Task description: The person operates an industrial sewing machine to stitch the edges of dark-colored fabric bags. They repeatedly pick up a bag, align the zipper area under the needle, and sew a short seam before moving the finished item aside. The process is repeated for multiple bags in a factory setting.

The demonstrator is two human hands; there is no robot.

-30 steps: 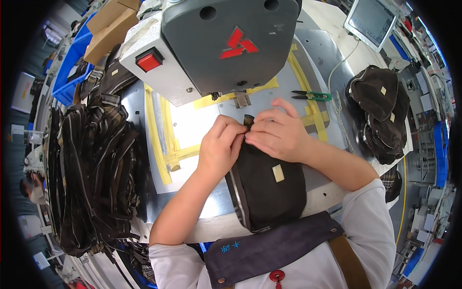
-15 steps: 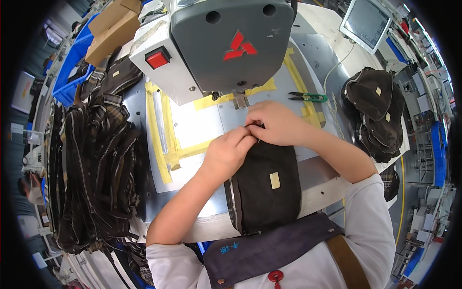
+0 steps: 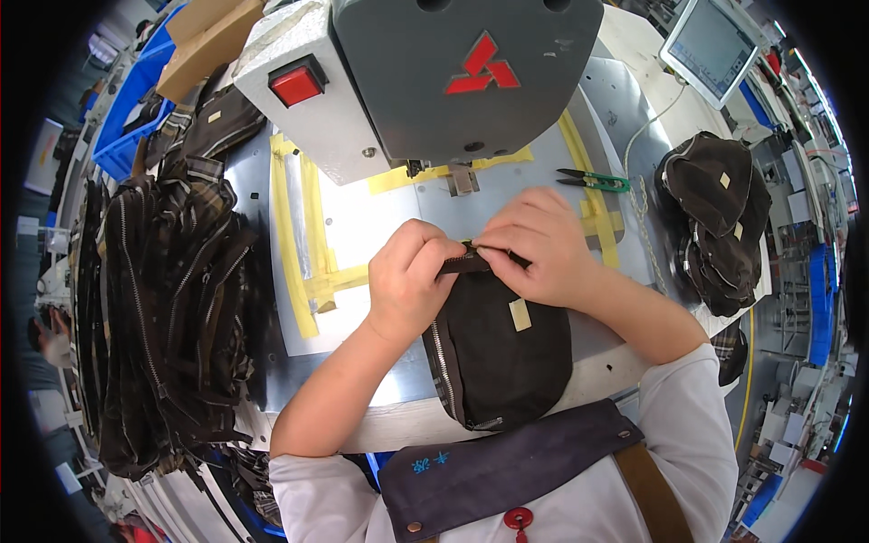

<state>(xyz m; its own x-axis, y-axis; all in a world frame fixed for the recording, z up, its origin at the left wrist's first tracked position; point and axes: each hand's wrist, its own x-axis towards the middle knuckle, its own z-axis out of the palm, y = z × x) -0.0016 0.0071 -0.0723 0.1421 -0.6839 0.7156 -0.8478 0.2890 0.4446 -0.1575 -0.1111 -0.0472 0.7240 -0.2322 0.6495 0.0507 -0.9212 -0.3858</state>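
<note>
A dark brown fabric bag piece [image 3: 498, 353] with a metal zipper [image 3: 444, 362] down its left side and a small cream patch [image 3: 520, 314] lies at the table's front edge. My left hand [image 3: 407, 276] pinches its far edge at the left, fingers closed. Beside it my right hand [image 3: 541, 246] grips the same edge between thumb and fingers. A dark strip of the edge shows between the two hands. Just beyond them stands the grey sewing machine head [image 3: 398, 100], its needle area close to my fingertips.
Dark bag pieces with zippers and plaid lining [image 3: 172, 299] are heaped at the left. More pieces [image 3: 715, 217] are stacked at the right, near green-handled thread snips [image 3: 597, 181]. Yellow tape [image 3: 290, 235] marks the machine plate. A screen [image 3: 711, 45] stands at the far right, a blue bin [image 3: 127, 136] far left.
My hands have drawn slightly apart along the bag piece's far edge, showing a strip of it between them. The view has shifted a little, and both hands keep hold.
</note>
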